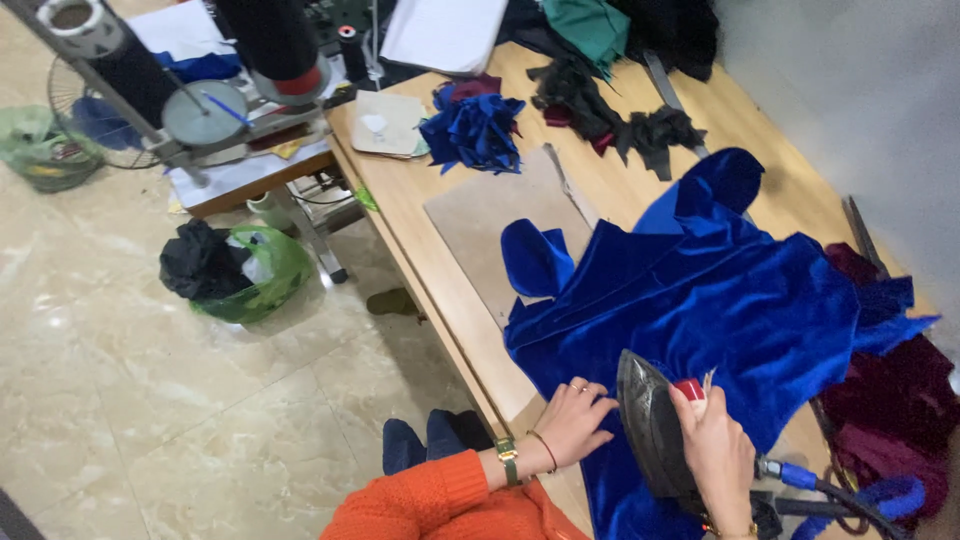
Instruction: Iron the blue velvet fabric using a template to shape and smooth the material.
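Velvet (720, 290), blue, soft, likely slippery: left hand (575, 420) lay flat, fingers spread, pinning it; right hand (715, 450) clenched the heavy-looking iron (650, 425) by its handle.

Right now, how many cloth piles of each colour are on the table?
Blue: 2, the big blue velvet cloth and the blue scrap pile
Black: 1, black scraps
Dark red: 1, maroon cloth
Green: 1, green cloth
Total: 5
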